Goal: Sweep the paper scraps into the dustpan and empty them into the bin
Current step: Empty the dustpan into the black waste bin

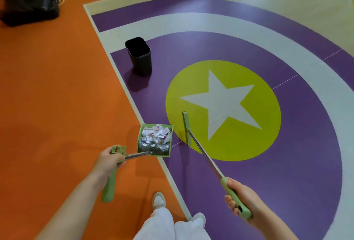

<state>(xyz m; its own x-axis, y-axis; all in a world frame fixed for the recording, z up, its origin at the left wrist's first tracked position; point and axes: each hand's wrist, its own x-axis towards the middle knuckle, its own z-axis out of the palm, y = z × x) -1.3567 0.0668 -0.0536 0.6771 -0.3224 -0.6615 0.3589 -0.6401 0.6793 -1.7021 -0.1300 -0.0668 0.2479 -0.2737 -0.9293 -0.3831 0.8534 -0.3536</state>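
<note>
The left hand (110, 158) is curled round the green handle of the dustpan (155, 140), gripping it just below the green clip at the handle's top, where a short metal rod runs right to the pan. The dustpan sits to the right of that hand, over the pale border between the orange floor and the purple area; whether it rests on the floor or is lifted I cannot tell. Its green walls hold a heap of white paper scraps (156, 133) in the far half, with a row of comb teeth across the near half.

The right hand (240, 198) is wrapped round the green grip at the end of the broom (187, 128), fingers closed over it. From there a metal pole slants up and left to the narrow green broom head, which stands on the near left edge of the yellow-green circle with the white star (223, 103), just right of the dustpan and apart from it.

The black bin (139, 55) stands upright farther off, well beyond the dustpan, on the left edge of the purple area beside the pale border; its inside looks dark.

Near the bottom are white trouser legs and two pale shoes (158, 200). At the far left, on the orange floor, lies a blurred black bag (30, 1).
</note>
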